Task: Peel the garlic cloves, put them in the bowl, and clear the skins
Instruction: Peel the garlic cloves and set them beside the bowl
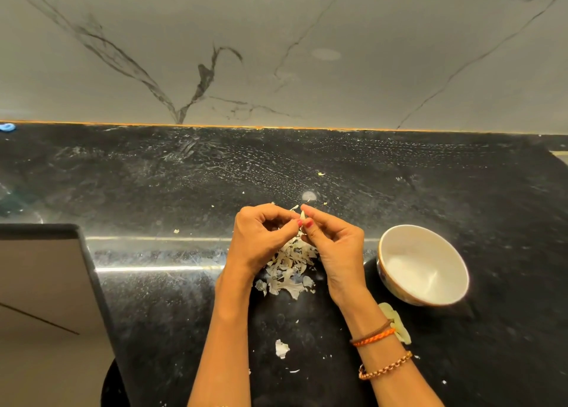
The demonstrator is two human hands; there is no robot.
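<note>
A small pale garlic clove (302,216) is pinched between the fingertips of my left hand (261,237) and my right hand (333,243), above the black counter. Both thumbs press against it. Below my hands lies a heap of papery garlic skins (290,268). A white bowl (399,240) stands to the right of my right hand, and I see nothing inside it. One larger loose skin (281,349) lies nearer me between my forearms. Pale garlic pieces (399,326) show partly behind my right wrist.
The black stone counter (184,176) runs to a marble wall (276,53) at the back. Small skin flecks are scattered around it. The counter's edge drops off at the left, beside a lower grey surface (40,283). A blue object (7,126) sits at far left.
</note>
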